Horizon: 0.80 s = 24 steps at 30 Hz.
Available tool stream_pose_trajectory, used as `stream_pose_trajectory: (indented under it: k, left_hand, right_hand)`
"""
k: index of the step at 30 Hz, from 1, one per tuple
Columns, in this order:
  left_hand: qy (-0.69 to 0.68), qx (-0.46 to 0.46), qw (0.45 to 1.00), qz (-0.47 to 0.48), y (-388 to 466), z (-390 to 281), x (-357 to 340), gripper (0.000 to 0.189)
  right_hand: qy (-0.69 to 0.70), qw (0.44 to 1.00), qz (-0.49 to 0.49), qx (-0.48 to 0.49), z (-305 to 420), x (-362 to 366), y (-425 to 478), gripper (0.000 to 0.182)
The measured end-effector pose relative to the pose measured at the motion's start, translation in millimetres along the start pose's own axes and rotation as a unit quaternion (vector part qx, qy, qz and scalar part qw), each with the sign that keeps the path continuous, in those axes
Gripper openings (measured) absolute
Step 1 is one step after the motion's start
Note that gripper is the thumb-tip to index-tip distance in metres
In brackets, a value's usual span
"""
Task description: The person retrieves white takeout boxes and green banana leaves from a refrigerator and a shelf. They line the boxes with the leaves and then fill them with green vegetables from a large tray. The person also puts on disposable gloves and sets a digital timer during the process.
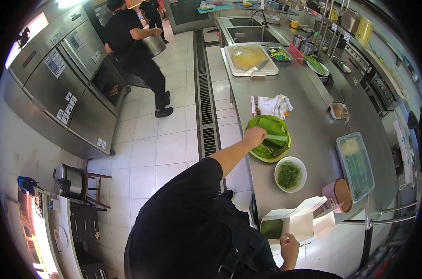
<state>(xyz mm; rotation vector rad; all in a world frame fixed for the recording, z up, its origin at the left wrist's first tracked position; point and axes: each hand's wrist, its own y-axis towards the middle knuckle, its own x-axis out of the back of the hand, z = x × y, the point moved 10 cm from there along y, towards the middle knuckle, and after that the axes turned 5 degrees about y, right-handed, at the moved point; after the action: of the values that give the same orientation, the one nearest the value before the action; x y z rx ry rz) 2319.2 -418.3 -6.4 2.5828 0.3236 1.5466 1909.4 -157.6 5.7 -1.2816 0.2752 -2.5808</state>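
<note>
My left hand (255, 136) reaches over a yellow-green bowl (288, 150) filled with cut pieces of green leaf, likely banana leaf. Its fingers are closed on a leaf piece (277, 137) whose pale green edge sticks out to the right. My right hand (289, 244) grips the near edge of an opened white paper food box (300, 225) at the table's near end. A dark green leaf piece (272, 229) lines one compartment of that box. Between my hands stands a white bowl (302, 174) of shredded greens in liquid.
A pink container (331, 195) with a brown lid and a lidded clear tub (355, 167) stand beyond the box. A cloth (272, 105) lies past the leaf bowl. Farther off, a knife (258, 67) rests on a lidded tray (246, 55). A co-worker (134, 52) carries a metal pot (155, 46) by the refrigerator.
</note>
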Motion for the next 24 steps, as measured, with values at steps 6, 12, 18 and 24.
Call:
stream_pose_trajectory:
  k: [6,12,18,24]
  left_hand:
    - [-0.153,-0.062,0.967,-0.192,-15.3,-75.2,107.6,0.013]
    - [-0.091,-0.358,0.924,-0.095,-168.1,-301.6,183.8,0.013]
    - [-0.109,-0.483,0.851,0.173,-273.2,-389.9,70.4,0.023]
    - [-0.176,-0.362,0.854,0.328,-280.3,-342.7,-15.4,0.027]
  right_hand:
    - [-0.003,0.999,-0.037,0.010,-19.4,38.7,2.1,0.035]
    - [0.471,0.869,-0.034,0.147,64.7,93.3,-33.0,0.048]
    - [0.562,0.803,-0.194,0.043,36.9,83.8,-55.5,0.041]
    - [0.648,0.704,-0.274,-0.094,-65.5,61.3,-22.1,0.022]
